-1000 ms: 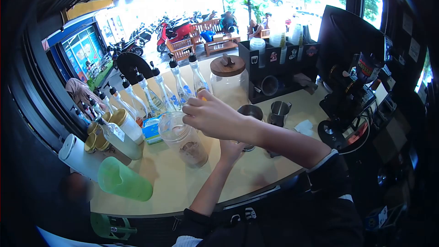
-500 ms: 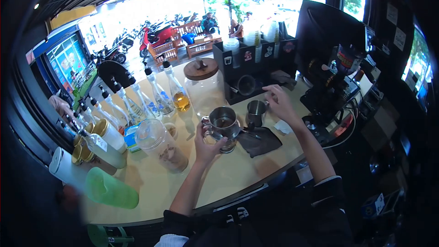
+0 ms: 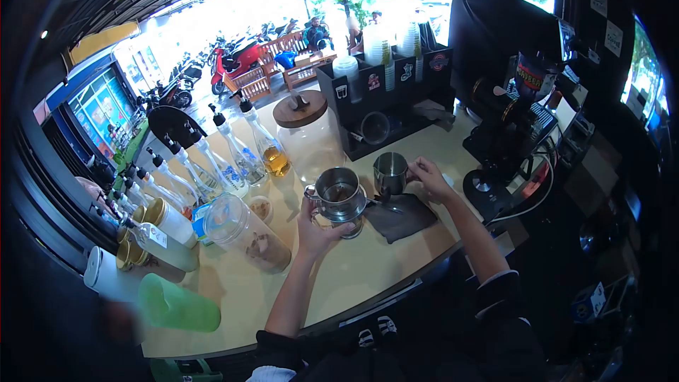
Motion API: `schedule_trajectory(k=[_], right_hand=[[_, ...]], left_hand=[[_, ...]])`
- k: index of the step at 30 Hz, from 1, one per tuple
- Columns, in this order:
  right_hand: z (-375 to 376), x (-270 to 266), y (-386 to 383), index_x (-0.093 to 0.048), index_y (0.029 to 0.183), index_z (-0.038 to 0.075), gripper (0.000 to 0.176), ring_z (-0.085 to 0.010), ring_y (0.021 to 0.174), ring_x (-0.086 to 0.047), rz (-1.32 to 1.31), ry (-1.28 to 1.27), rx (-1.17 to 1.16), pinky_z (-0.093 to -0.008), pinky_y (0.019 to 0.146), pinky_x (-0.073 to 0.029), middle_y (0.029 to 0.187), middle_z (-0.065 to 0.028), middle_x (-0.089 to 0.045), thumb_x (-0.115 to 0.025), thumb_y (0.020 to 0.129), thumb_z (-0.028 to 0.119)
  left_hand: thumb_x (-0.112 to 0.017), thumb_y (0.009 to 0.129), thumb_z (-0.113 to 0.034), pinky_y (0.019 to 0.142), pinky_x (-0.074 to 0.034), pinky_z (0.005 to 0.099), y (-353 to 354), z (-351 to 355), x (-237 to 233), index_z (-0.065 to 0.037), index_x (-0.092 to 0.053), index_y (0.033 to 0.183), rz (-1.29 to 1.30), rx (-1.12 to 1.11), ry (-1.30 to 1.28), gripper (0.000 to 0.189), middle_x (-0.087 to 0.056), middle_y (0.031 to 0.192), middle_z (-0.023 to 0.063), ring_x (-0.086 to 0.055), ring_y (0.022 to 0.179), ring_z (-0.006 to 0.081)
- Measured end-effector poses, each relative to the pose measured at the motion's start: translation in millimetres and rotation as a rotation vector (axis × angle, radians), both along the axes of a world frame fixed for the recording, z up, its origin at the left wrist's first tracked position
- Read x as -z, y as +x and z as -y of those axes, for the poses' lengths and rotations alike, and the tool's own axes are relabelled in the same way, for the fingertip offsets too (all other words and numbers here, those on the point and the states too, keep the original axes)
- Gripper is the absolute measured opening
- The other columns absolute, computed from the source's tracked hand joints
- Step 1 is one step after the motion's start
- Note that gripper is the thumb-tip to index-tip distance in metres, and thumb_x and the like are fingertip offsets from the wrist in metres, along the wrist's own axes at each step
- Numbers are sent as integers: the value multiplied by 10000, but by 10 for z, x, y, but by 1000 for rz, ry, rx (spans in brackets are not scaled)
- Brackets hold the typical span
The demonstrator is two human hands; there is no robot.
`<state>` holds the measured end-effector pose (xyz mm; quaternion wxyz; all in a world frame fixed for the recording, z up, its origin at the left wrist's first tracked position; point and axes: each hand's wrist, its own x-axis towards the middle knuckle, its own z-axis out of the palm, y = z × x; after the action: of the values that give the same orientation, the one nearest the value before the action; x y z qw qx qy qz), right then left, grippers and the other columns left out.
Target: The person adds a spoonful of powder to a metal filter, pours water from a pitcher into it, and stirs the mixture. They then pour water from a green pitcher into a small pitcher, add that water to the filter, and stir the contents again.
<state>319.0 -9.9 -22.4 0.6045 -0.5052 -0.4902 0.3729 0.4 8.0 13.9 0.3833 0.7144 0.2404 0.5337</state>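
Note:
A metal filter cup (image 3: 338, 187) sits on top of a glass vessel, and my left hand (image 3: 320, 232) is wrapped round its left side and front. To the right, my right hand (image 3: 428, 178) pinches the handle of a steel pitcher (image 3: 390, 174), which is upright on or just above the counter. A dark folded cloth (image 3: 404, 218) lies in front of the pitcher, with a spoon-like metal tool on it. Left of my left hand stands a clear jar (image 3: 267, 247) with brown contents.
Pump bottles (image 3: 274, 155) line the counter's far left edge. Behind are a wooden-lidded glass jar (image 3: 311, 145) and a black cup organizer (image 3: 382, 99). A green container (image 3: 180, 304) is at front left, a black machine (image 3: 495, 141) at right. People sit outside.
My right hand has closed on the pitcher's handle, where it was open beside it before. My left hand still holds the glass vessel. The view has shifted slightly.

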Motion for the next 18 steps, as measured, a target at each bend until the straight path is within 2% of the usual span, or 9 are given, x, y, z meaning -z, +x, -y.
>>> schedule_trajectory(k=[1,5,8,11,14,18], right_hand=[[20,1,0,-494,917,61,153,-103,753,-528,-125,-13,-70,-263,706,-436,780,-13,-542,-503,970,204],[17,-139,-106,-472,868,73,174,-77,712,-506,-47,61,13,-237,665,-411,740,-1,-525,-508,971,210],[68,-430,-181,-464,847,79,189,-52,711,-485,-36,87,47,-227,648,-396,745,13,-515,-504,973,213],[120,-826,-240,-467,837,84,182,-27,693,-461,29,220,5,-211,632,-389,738,38,-501,-516,969,199],[187,-1274,-414,-460,822,83,179,7,664,-440,109,265,-46,-171,587,-375,723,60,-494,-580,935,153],[172,-1613,-606,-452,808,76,203,17,641,-433,115,294,-150,-170,556,-373,715,59,-493,-610,916,144]], left_hand=[[-907,543,-255,913,-455,351,7,9,-1,-42,-473,1189,-3,17,-9,806,-638,1067,90,-613,1005,194],[-905,545,-240,912,-454,350,42,29,-2,-43,-468,1178,20,-13,-18,794,-645,1055,94,-620,994,197],[-908,535,-224,910,-453,348,28,37,34,-47,-467,1159,35,-29,-51,785,-656,1033,96,-626,985,198],[-908,530,-210,905,-453,348,30,1,89,-48,-473,1140,39,-27,-57,766,-660,1017,94,-629,980,197],[-905,537,-224,911,-447,348,37,46,76,-45,-482,1116,56,-53,-74,740,-665,1002,97,-629,981,198],[-894,560,-274,937,-427,355,69,-16,277,-23,-474,1181,115,-15,-103,791,-639,1060,113,-606,1018,210]])
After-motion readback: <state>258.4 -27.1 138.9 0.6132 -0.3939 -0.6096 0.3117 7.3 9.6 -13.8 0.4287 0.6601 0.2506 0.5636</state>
